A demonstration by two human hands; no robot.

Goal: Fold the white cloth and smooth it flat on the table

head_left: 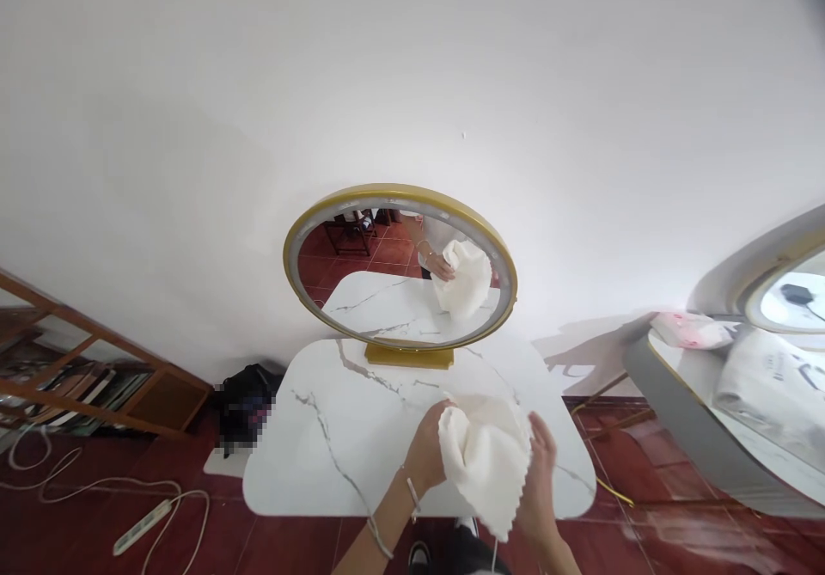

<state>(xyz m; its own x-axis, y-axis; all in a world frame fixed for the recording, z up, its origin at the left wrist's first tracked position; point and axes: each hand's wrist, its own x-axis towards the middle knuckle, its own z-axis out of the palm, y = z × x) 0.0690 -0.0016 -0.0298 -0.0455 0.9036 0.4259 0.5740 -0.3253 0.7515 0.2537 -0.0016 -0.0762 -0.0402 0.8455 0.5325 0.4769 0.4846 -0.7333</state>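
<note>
Between my two hands, above the near edge of the marble-patterned table (361,463), hangs a white cloth (486,459) with a scalloped edge, bunched and folded. My left hand (429,446) grips it from the left, the fingers partly behind the fabric. On the other side my right hand (540,472) is closed against the cloth's right edge, with some fingers hidden by it. Behind the cloth stands an oval, gold-framed mirror (387,291) on a gold base (409,357); it reflects one hand holding the cloth.
To the right, a second table (676,377) bears a pink-and-white package (689,330), a pale bag (773,377) and another round mirror (792,296). A wooden shelf (96,360) with books, a black bag (248,407) and a power strip (143,527) with cables lie left. A white wall (258,85) rises behind.
</note>
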